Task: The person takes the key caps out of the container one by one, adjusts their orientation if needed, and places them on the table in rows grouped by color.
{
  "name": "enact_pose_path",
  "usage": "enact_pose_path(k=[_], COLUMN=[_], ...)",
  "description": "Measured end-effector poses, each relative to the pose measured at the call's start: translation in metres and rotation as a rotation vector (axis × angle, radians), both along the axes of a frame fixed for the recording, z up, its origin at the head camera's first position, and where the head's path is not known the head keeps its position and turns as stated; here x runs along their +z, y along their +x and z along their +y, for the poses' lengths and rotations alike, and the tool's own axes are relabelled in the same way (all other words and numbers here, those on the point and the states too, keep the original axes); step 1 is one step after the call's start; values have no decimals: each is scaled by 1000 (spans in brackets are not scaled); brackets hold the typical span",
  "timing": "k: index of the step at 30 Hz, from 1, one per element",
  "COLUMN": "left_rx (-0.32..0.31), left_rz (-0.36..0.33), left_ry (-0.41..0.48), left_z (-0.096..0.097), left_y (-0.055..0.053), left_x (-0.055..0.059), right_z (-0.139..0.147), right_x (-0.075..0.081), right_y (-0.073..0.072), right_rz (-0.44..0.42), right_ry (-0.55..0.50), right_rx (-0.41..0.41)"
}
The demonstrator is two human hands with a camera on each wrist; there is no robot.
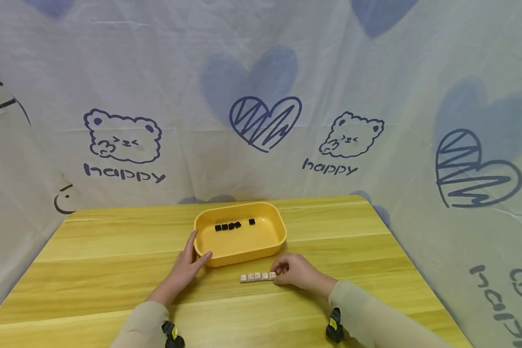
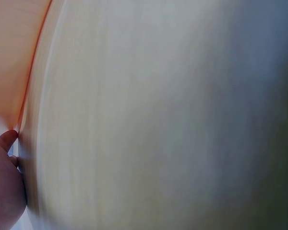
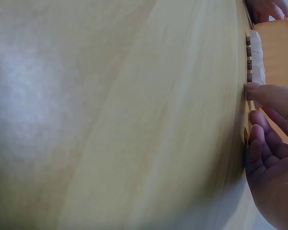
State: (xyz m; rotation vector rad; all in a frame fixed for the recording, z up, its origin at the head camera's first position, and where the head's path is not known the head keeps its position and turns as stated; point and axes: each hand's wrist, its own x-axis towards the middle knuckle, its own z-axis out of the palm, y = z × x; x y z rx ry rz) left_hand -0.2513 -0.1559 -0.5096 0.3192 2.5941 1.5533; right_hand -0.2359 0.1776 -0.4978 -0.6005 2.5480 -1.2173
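Note:
My left hand [image 1: 184, 268] holds the near left corner of a yellow plastic tray [image 1: 243, 254], its thumb at the front rim and its fingers along the left side. In front of the tray, a short row of white keycaps [image 1: 257, 277] sits on the table. Dark pieces [image 3: 249, 64] show under the caps in the right wrist view. The right hand [image 1: 297, 271] pinches the keycap at the row's right end between thumb and index finger, the other fingers curled in. Inside the tray lie several small black cube-like pieces [image 1: 224, 227], one apart to the right.
The wood-grain table [image 1: 113, 256] reaches back to a white cloth [image 1: 191, 145] printed with hearts and bears, which also hangs at both sides. Black straps with small devices are on both wrists.

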Motion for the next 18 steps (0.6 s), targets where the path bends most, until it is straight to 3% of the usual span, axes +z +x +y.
enact_pose_path(k=[6,10,14,18], left_rx=[-8,-4,8,8], left_rz=[41,32,12,37], left_ry=[11,5,-10,-8], left_z=[-1,-2,-2,-1], left_y=[-2,-2,-1,1], left_x=[-4,-5,-4,-3], right_z=[2,3,2,-2], right_x=[10,21,35,48], right_y=[2,2,-2,-9], right_rz=[16,47,96,138], right_ry=[-12,-7,-5,-9], right_rx=[32,49,58,36])
